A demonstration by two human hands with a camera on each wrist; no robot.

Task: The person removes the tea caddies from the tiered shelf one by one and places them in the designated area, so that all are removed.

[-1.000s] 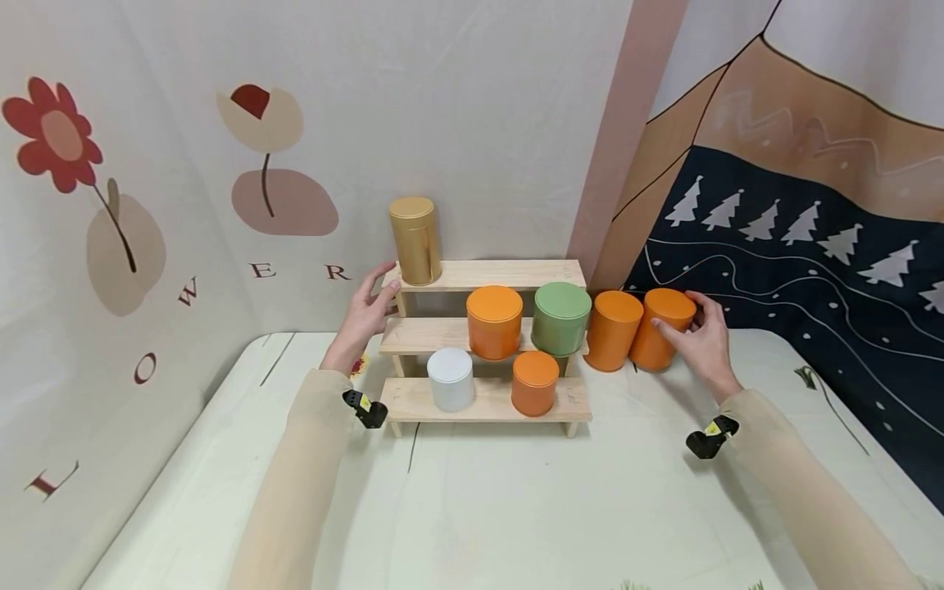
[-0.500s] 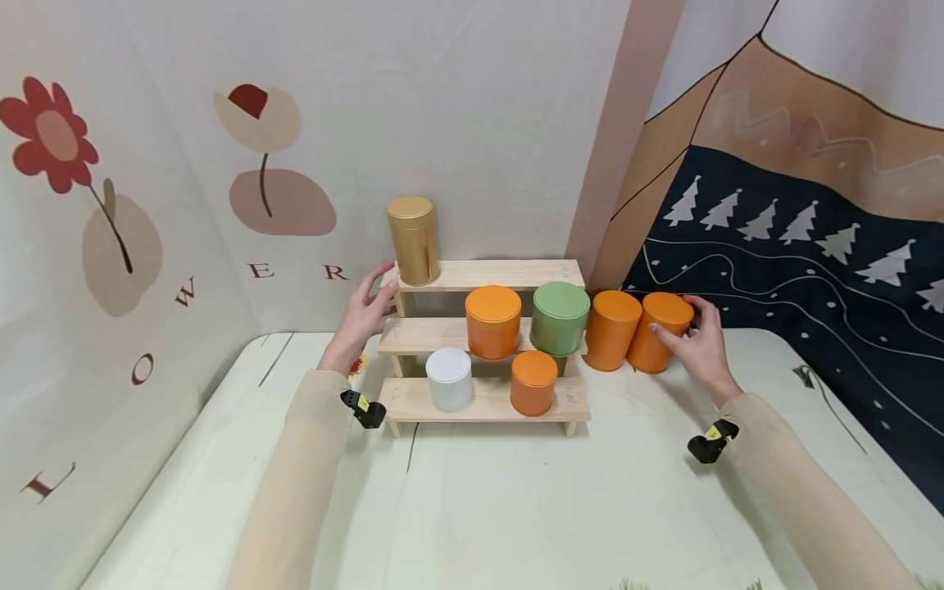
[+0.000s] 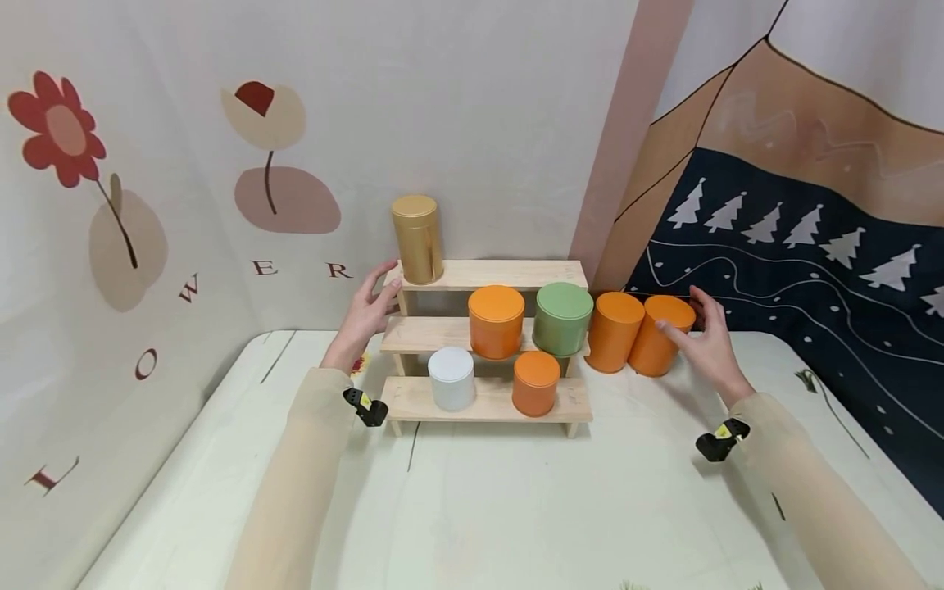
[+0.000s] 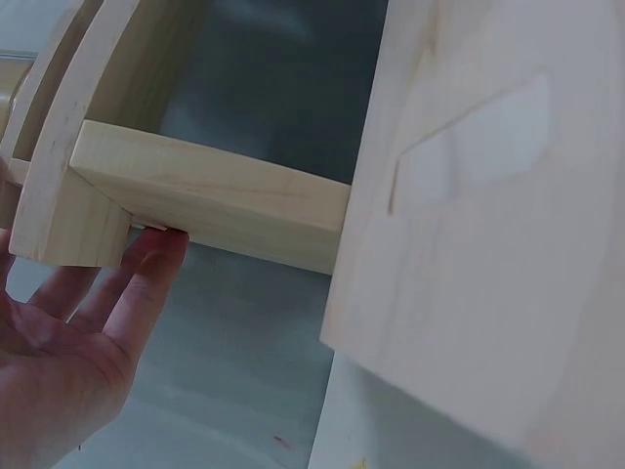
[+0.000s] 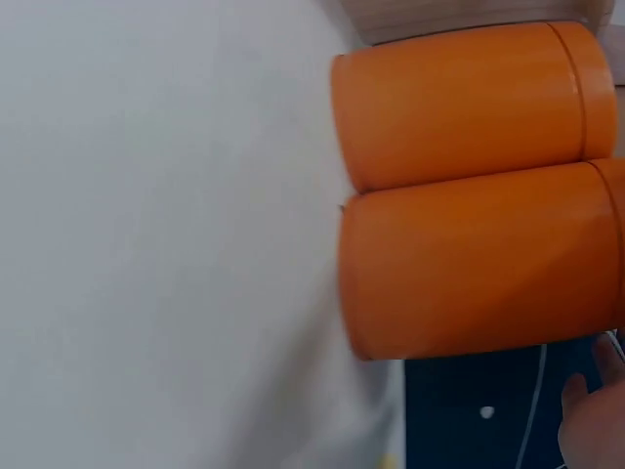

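Note:
My left hand (image 3: 365, 318) rests its fairly straight fingers on the left end of a three-tier wooden shelf stand (image 3: 509, 275). In the left wrist view, the fingertips touch the underside of a wooden side bar (image 4: 220, 186). My right hand (image 3: 710, 348) is spread loosely at the right side of an orange canister (image 3: 655, 344), its thumb overlapping the canister in the head view. In the right wrist view, the fingers (image 5: 596, 420) lie just beyond that canister's side. Another tall orange canister (image 3: 614, 334) stands against it, right of the stand.
A gold canister (image 3: 419, 246) stands on the top tier's left end. Wide orange (image 3: 496, 326) and green tins (image 3: 562, 324) sit on the middle tier. White (image 3: 452, 383) and small orange tins (image 3: 536, 385) occupy the bottom tier. A printed cloth backdrop (image 3: 472, 123) rises behind.
The right orange canister has come slightly toward me and stands level with its neighbour. My right hand has loosened from it and shifted a little right. My left hand stays put.

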